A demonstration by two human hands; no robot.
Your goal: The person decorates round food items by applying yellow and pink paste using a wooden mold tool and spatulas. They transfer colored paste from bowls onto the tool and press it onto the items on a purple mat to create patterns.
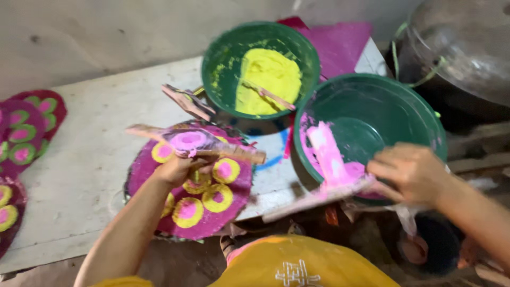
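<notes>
Pink paint coats the flat stick (319, 194) that the right hand (409, 172) grips closed at one end, its smeared length lying across the near rim of the green basin (419, 114) that holds pink paint. The left hand (178, 170) is closed around a wooden stencil board (196, 143) with a round cut-out, held just above the magenta disc (194, 183) on the pale table (90, 159). On that disc about six yellow rings with pink centres already show, spread over most of its face; the spot under the stencil cannot be judged, and a bare strip remains at its left edge. Behind it stands a second green basin (228, 53) of yellow paint with a stick resting in it. At the far left lie finished-looking discs (29, 127) with green rings and pink centres. A large metal pot (467, 42) sits at top right
</notes>
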